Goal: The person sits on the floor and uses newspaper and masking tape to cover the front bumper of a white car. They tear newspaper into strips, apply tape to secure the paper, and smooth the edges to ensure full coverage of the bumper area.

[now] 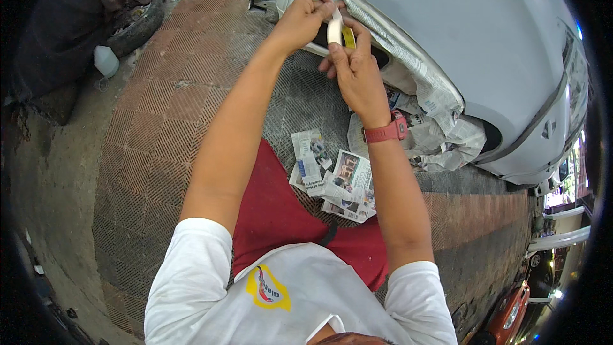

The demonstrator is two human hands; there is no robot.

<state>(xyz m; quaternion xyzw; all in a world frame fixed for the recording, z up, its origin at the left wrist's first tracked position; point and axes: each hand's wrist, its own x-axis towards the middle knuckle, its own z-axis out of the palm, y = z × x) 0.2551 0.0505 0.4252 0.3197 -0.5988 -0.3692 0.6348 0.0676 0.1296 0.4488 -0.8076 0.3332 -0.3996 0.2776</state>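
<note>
A person's right hand clasps a roll of pale tape at the frame's upper center, the left hand pinching its loose end, beside a gray car.

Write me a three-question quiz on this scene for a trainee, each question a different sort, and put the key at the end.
1. True or false: the red wristwatch is on the person's right wrist.

2. Multiple choice: what does the right hand hold?
A) a paintbrush
B) a roll of tape
C) a screwdriver

3. Fill in the blank: below the hands, loose newspaper sheets lie on the ____.

Key:
1. True
2. B
3. floor
</note>
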